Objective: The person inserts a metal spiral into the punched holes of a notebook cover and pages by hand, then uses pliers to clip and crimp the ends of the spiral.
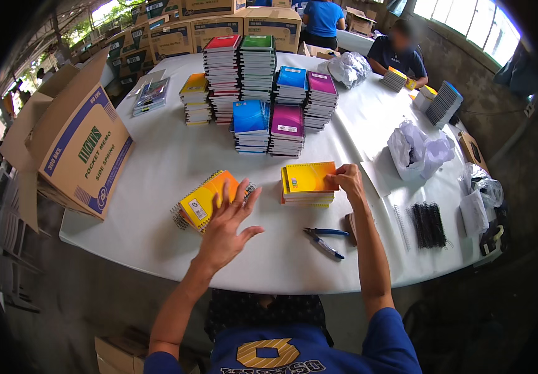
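A: Grip check. Right hand [346,177] pinches the right edge of the top yellow-orange notebook [309,177] on the small stack [307,191], near the front edge of the surface [156,162]. Fingers narrow, closed on the cover edge.

B: And the left?

A: Left hand [228,227] spread wide, holding nothing. Fingertips hover over, maybe touching, the fanned pile of yellow spiral notebooks [209,199], just left of the small stack. Contact not certain from this view.

B: Which step, by your reading?

A: Looks like gathering and squaring finished notebooks: right hand steadies one stack, left reaches for the loose fan. A judgement only.

B: What does the next move call for?

A: Left fingers would need to close around the fanned pile and square its edges, with the wire spines lined up so they don't snag. Right hand should keep its stack from sliding toward the blue-handled pliers [325,240] lying just in front of it.

B: Surroundings?

A: Tall stacks of coloured notebooks [262,87] at the middle of the surface. Open cardboard box [75,143] on its side at the left edge. Black spiral coils [429,224] and white plastic bags [417,149] toward the right edge. Another person [400,56] seated at the far right corner, working on their own pile.
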{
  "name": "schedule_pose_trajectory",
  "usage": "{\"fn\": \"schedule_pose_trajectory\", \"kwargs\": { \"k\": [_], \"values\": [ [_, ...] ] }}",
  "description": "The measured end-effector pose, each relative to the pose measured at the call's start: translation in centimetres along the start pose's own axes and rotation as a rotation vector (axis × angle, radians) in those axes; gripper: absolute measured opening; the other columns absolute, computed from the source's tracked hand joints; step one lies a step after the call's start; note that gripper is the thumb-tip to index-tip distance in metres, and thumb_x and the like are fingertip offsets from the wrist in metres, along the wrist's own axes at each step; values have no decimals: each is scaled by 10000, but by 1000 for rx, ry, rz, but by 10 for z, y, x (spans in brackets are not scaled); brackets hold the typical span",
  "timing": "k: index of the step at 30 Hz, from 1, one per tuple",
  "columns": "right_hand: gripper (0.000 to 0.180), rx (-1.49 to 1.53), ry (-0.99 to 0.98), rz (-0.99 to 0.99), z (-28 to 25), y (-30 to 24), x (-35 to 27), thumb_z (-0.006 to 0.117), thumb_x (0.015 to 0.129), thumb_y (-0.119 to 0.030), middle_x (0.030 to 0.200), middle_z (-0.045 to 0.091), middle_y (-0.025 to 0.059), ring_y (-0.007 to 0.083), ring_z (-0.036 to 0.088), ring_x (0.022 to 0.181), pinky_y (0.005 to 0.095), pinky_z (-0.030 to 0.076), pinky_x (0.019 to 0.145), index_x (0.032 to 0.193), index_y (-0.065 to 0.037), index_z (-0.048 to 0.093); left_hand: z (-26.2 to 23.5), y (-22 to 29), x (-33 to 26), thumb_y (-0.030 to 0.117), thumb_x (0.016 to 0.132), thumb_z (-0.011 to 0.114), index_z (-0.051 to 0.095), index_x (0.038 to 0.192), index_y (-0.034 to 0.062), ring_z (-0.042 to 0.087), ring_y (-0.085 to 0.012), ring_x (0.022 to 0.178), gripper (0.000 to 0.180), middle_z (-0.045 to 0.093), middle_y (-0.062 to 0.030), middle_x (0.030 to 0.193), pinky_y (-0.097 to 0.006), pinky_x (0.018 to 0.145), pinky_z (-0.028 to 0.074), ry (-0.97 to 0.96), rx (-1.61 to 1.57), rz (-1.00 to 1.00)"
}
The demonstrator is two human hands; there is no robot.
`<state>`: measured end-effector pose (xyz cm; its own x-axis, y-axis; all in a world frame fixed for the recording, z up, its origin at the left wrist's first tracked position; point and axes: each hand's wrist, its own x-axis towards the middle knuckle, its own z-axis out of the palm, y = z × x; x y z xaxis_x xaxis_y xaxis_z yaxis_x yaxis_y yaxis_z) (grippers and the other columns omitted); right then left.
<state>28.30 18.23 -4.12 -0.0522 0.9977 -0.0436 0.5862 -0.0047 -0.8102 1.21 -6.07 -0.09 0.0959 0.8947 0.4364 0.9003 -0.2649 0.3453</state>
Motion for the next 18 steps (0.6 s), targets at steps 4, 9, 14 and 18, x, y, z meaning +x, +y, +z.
{"fn": "schedule_pose_trajectory", "kwargs": {
  "k": [4,9,14,18],
  "values": [
    [171,461,-59,-235,-14,-17,-66,775,714,-2,709,641,61,109,582,632,259,431,543,761,23,612,25,16,8,300,822,752,86,1559,102,141,-326,1490,1013,165,-134,1615,-437,1196,183,60,-369,-153],
    [183,736,-189,-232,25,11,-178,723,756,101,828,692,64,110,646,791,251,531,730,787,-13,584,54,37,-14,301,890,705,-102,1541,61,133,-322,1489,1064,111,-211,1610,-389,1175,187,104,-1267,-307],
    [145,526,-224,-173,52,26,-204,740,801,40,934,717,87,112,660,854,270,551,776,856,0,612,72,30,-44,525,923,565,-91,1541,46,166,-356,1481,1020,142,-247,1592,-437,1166,198,101,-1082,-280],
    [135,497,-145,-171,58,31,-201,736,780,35,909,729,84,114,672,803,266,547,723,842,-8,624,52,60,-16,594,902,483,225,1523,22,231,-420,1444,882,260,-222,1556,-583,1151,174,193,41,137]
  ]
}}
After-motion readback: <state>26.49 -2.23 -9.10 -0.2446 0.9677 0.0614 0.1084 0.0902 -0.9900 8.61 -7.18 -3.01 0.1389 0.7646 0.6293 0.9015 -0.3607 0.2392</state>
